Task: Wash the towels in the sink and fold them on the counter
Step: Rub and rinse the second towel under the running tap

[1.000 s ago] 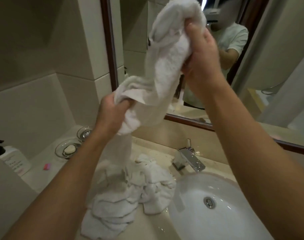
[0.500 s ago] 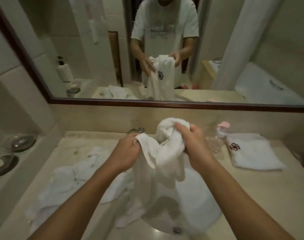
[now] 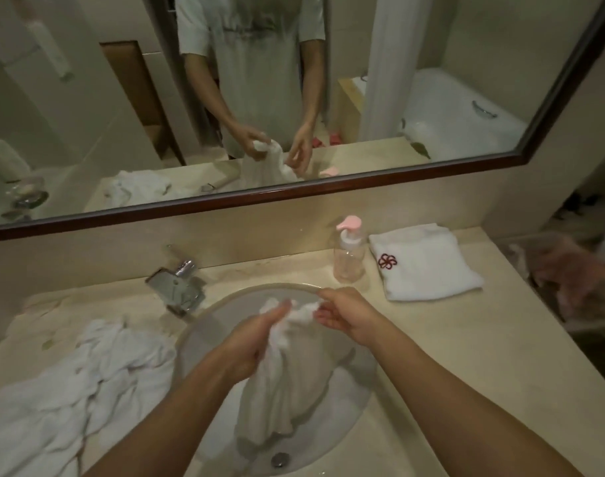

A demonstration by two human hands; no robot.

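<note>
Counter, left end: a heap of crumpled white towels [image 3: 77, 383], unfolded, apparently awaiting washing or folding. Back edge: a square chrome tap [image 3: 177, 287], seemingly not running. Centre: an oval white sink basin [image 3: 359, 383]; a white terry towel [image 3: 287, 380] hangs bunched into it. The left hand [image 3: 249, 342] curls its fingers round the gathered top; the right hand [image 3: 342, 311] pinches a fold at its fingertips. Right end: a clear pump bottle with pink cap [image 3: 348, 251], then one folded white towel with a red flower emblem [image 3: 425, 263]. One finished; most remain.

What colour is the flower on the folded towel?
Dark red, on the folded towel lying right of the sink, seen in the head view.
</note>
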